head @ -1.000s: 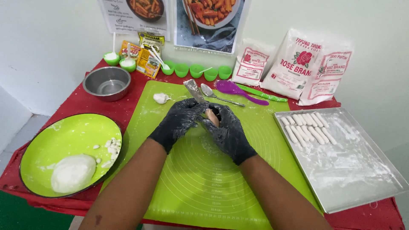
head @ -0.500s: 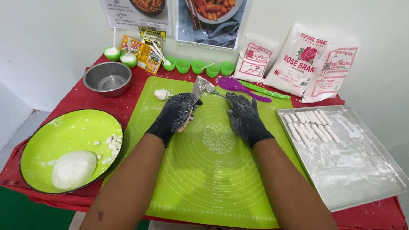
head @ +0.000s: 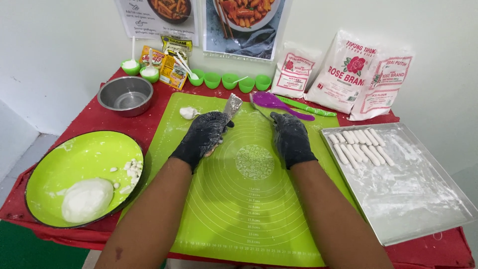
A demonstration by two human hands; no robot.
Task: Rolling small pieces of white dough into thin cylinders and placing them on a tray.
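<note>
Our left hand [head: 205, 132] grips the scraper [head: 231, 105], right hand [head: 290, 137] lies open on the mat [head: 249, 199]; we'd best keep the blade low.

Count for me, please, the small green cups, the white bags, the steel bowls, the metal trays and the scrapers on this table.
Small green cups: 7
White bags: 3
Steel bowl: 1
Metal tray: 1
Scraper: 1
Total: 13

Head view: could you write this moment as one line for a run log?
left hand: grips dough scraper | right hand: flat on green mat, at metal spoon | dough sticks on tray
</note>
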